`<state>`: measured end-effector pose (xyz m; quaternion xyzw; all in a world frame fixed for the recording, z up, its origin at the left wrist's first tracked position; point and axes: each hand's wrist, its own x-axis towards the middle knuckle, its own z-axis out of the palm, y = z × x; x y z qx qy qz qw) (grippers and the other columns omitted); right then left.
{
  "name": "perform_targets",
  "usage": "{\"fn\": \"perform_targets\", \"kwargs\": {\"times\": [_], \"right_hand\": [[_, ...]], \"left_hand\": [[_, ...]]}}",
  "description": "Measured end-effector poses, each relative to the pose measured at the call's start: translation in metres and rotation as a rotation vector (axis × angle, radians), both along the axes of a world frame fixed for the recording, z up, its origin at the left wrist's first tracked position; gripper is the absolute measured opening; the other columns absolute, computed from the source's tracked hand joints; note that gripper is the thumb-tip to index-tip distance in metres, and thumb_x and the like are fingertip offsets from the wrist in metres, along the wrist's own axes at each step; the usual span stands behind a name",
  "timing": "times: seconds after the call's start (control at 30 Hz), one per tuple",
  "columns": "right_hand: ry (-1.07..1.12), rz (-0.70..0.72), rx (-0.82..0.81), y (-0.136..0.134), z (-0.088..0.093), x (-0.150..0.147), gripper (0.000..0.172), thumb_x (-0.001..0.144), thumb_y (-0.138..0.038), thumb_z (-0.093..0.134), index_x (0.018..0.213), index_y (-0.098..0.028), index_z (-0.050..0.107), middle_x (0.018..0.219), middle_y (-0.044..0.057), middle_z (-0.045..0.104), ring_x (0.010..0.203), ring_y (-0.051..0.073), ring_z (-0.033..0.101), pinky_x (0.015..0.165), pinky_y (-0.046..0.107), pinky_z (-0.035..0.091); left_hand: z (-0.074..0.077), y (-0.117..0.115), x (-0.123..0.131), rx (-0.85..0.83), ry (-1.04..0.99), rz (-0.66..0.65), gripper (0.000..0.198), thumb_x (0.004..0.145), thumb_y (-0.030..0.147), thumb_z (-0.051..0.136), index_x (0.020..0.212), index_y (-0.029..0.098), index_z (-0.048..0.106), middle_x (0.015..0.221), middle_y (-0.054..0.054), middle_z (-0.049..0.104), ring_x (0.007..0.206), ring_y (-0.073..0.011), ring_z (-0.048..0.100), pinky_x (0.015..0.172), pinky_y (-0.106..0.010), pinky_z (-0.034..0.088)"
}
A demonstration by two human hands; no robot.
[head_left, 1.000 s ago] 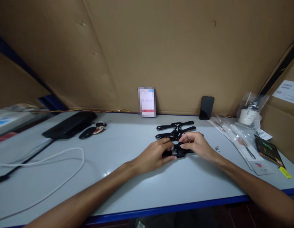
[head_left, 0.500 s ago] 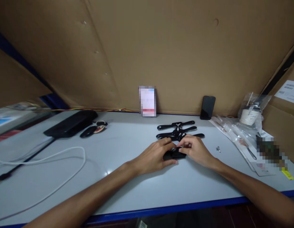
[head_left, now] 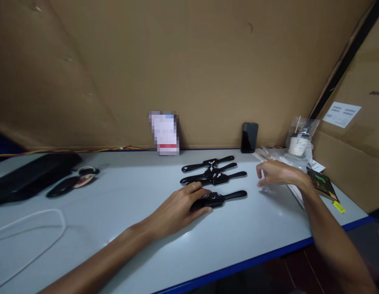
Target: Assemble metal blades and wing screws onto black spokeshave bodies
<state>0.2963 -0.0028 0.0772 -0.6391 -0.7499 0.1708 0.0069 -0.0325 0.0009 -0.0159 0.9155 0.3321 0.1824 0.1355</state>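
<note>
Three black two-handled tools lie in a row on the white table [head_left: 122, 228]. My left hand [head_left: 180, 208] rests on the left end of the nearest black tool [head_left: 221, 199], fingers curled over its handle. Behind it lie the middle black tool [head_left: 215, 178] and the far black tool [head_left: 207, 164]. My right hand [head_left: 276, 174] hovers low over the table to the right of the tools, fingers bent downward above a small metal part that is mostly hidden under them. I cannot make out whether anything is between those fingers.
A black phone [head_left: 249, 137] and a pixelated card [head_left: 165, 132] lean on the cardboard wall. Plastic bags with a white jar [head_left: 298, 145] and a dark packet [head_left: 322, 183] crowd the right. At left lie a black case [head_left: 30, 177], keys [head_left: 73, 183] and a white cable [head_left: 30, 232].
My right hand has left the nearest tool and moved right toward the small metal part. The left hand stays on the tool. The view has swung to the right.
</note>
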Motion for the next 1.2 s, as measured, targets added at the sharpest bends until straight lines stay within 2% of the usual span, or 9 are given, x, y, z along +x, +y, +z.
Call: {"fn": "perform_targets", "kwargs": {"times": [0.07, 0.13, 0.23, 0.33, 0.5, 0.63, 0.77, 1.03, 1.2], "right_hand": [[-0.024, -0.070, -0.190, -0.002, -0.005, 0.008, 0.017, 0.070, -0.023, 0.084, 0.075, -0.021, 0.068, 0.049, -0.003, 0.057, 0.049, 0.017, 0.056, 0.050, 0.027, 0.039], [-0.011, -0.074, -0.248, -0.002, -0.012, 0.005, 0.014, 0.070, -0.018, 0.079, 0.072, -0.021, 0.065, 0.045, -0.005, 0.054, 0.043, 0.016, 0.054, 0.047, 0.026, 0.039], [0.024, 0.037, -0.170, 0.001, -0.019, -0.005, 0.019, 0.071, -0.008, 0.073, 0.063, -0.021, 0.062, 0.049, -0.005, 0.054, 0.044, 0.013, 0.052, 0.049, 0.027, 0.037], [0.058, 0.133, -0.033, 0.004, -0.021, -0.012, 0.020, 0.071, -0.003, 0.070, 0.063, -0.022, 0.065, 0.057, -0.003, 0.059, 0.055, 0.014, 0.055, 0.057, 0.028, 0.036], [0.038, 0.114, 0.055, 0.001, -0.024, -0.015, 0.026, 0.068, 0.002, 0.066, 0.077, -0.022, 0.068, 0.076, 0.001, 0.065, 0.071, 0.018, 0.056, 0.061, 0.028, 0.035], [-0.030, 0.118, 0.035, 0.000, -0.028, -0.013, 0.025, 0.066, 0.005, 0.060, 0.067, -0.021, 0.063, 0.078, 0.004, 0.064, 0.070, 0.018, 0.055, 0.060, 0.028, 0.034], [-0.070, 0.151, 0.075, 0.001, -0.030, -0.011, 0.023, 0.072, 0.002, 0.059, 0.066, -0.020, 0.061, 0.079, 0.005, 0.064, 0.070, 0.019, 0.055, 0.062, 0.029, 0.034], [0.221, 0.247, 0.164, -0.002, -0.020, -0.031, 0.015, 0.088, -0.009, 0.057, 0.085, -0.021, 0.065, 0.066, -0.002, 0.061, 0.062, 0.015, 0.053, 0.062, 0.028, 0.036], [0.698, 0.119, 0.143, -0.006, -0.033, -0.063, 0.003, 0.087, -0.023, 0.067, 0.089, -0.021, 0.065, 0.073, -0.002, 0.063, 0.061, 0.014, 0.056, 0.052, 0.026, 0.044]], "left_hand": [[0.000, 0.000, 0.000, 0.001, 0.009, 0.005, 0.034, 0.100, 0.043, 0.061, 0.124, 0.020, 0.068, 0.108, -0.009, 0.065, 0.093, -0.0266, 0.067, 0.083, -0.044, 0.058], [0.001, 0.000, 0.000, -0.003, 0.017, 0.003, 0.034, 0.100, 0.042, 0.060, 0.125, 0.020, 0.067, 0.109, -0.009, 0.065, 0.094, -0.0271, 0.067, 0.084, -0.045, 0.058], [0.003, -0.002, 0.001, -0.014, -0.002, -0.003, 0.038, 0.100, 0.042, 0.060, 0.132, 0.021, 0.064, 0.110, -0.009, 0.066, 0.096, -0.0266, 0.067, 0.085, -0.044, 0.057], [0.005, -0.004, 0.001, -0.013, -0.024, -0.010, 0.046, 0.101, 0.041, 0.059, 0.143, 0.023, 0.056, 0.110, -0.009, 0.066, 0.097, -0.0257, 0.067, 0.087, -0.043, 0.057], [0.007, -0.005, 0.001, 0.017, -0.005, -0.033, 0.045, 0.102, 0.039, 0.059, 0.144, 0.022, 0.054, 0.114, -0.010, 0.065, 0.099, -0.0261, 0.065, 0.085, -0.043, 0.057], [0.008, -0.005, 0.003, 0.036, 0.022, -0.037, 0.037, 0.102, 0.037, 0.059, 0.136, 0.022, 0.059, 0.110, -0.009, 0.064, 0.096, -0.0260, 0.065, 0.083, -0.042, 0.057], [0.008, -0.005, 0.003, 0.020, 0.005, -0.028, 0.033, 0.102, 0.038, 0.059, 0.131, 0.023, 0.061, 0.110, -0.008, 0.065, 0.096, -0.0253, 0.065, 0.084, -0.042, 0.057], [0.006, -0.004, 0.004, 0.019, 0.004, -0.018, 0.029, 0.102, 0.038, 0.059, 0.125, 0.020, 0.060, 0.108, -0.008, 0.066, 0.096, -0.0267, 0.066, 0.083, -0.043, 0.057], [0.006, -0.004, 0.005, 0.014, -0.015, -0.003, 0.025, 0.102, 0.039, 0.058, 0.118, 0.020, 0.062, 0.107, -0.008, 0.066, 0.091, -0.0251, 0.067, 0.082, -0.041, 0.057]]}}
